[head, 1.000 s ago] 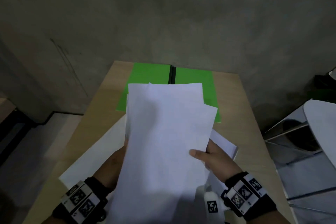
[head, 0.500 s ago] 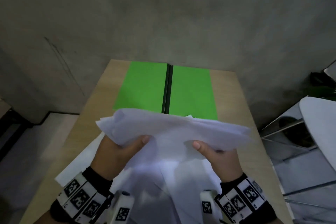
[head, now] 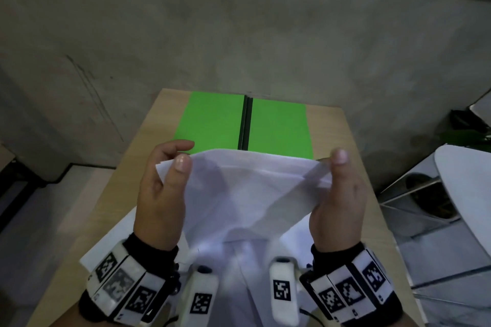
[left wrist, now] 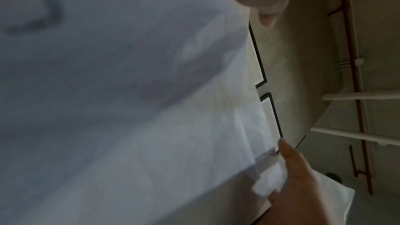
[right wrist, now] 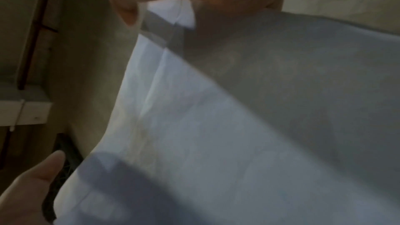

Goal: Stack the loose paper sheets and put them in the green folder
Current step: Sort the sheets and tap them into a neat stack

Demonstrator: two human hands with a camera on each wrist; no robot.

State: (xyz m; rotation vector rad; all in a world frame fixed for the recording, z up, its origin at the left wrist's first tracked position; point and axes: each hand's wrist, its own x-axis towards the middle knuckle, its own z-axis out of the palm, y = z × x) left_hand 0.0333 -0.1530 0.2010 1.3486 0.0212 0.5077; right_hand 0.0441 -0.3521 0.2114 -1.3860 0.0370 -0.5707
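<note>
I hold a loose bunch of white paper sheets (head: 252, 188) upright between both hands, above the near half of the wooden table (head: 342, 146). My left hand (head: 183, 154) pinches the bunch's left top corner, thumb in front and index finger curled over it. My right hand (head: 337, 167) has its palm against the right edge, thumb straight up beside the corner; its fingers are hidden behind the paper. The green folder (head: 212, 119) lies open and flat at the table's far end, a black spine down its middle. Paper (left wrist: 129, 91) (right wrist: 238, 126) fills both wrist views.
More white sheets lie on the table under my hands, at the left (head: 111, 241) and the right (head: 295, 236). A grey wall stands just behind the table. A white chair (head: 467, 194) with metal legs is close on the right. Floor drops away on the left.
The sheets went from held up flat facing me to bunched between both hands. My hands have turned palm to palm and risen, and the right thumb has come off the paper.
</note>
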